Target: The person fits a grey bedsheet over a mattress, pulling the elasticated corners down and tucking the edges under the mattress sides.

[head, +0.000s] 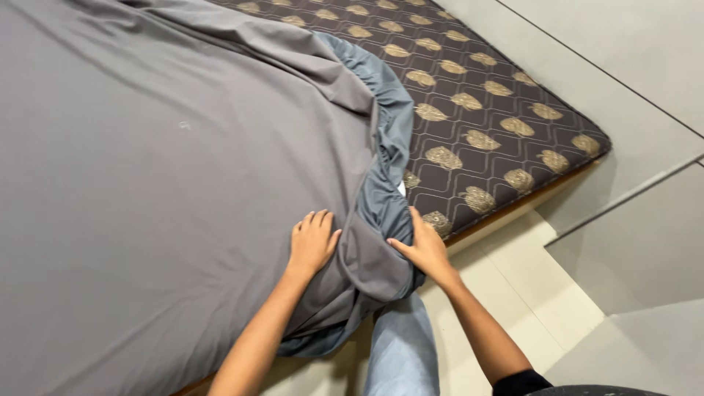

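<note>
Down nearest the camera, a leg in pale blue jeans point(402, 345) stands on the cream tiled floor point(528, 286), right against the edge of the bed, and both bare forearms reach forward from it.

Just beyond, the left hand point(312, 242) lies flat on the grey fitted sheet point(169, 191), palm down, fingers spread a little and closed on nothing; it simply presses the cloth onto the bed top near the edge. Beside it, the right hand point(424, 249) grips the bunched, gathered hem of that same sheet point(381, 205), thumb pointing towards the left hand, fingers curled over the fold where it rolls off the side of the mattress. Between the two hands the fabric bulges into a rounded lump, and below it a loose flap hangs down over the bed's side towards the floor.

Further on, the elastic hem runs away from the right hand in a puckered, bluish-grey curve, climbing towards the far end of the bed. To the left of that line the sheet covers the bed, mostly smooth, with a few long creases near the top. To the right the mattress point(484, 110) lies bare: dark brown, quilted, patterned with golden leaf shapes, its near right corner uncovered. A strip of wooden bed frame point(506, 213) shows under that edge.

Farthest off, on the right, plain grey wall panels point(631, 88) rise beside the bed.
</note>
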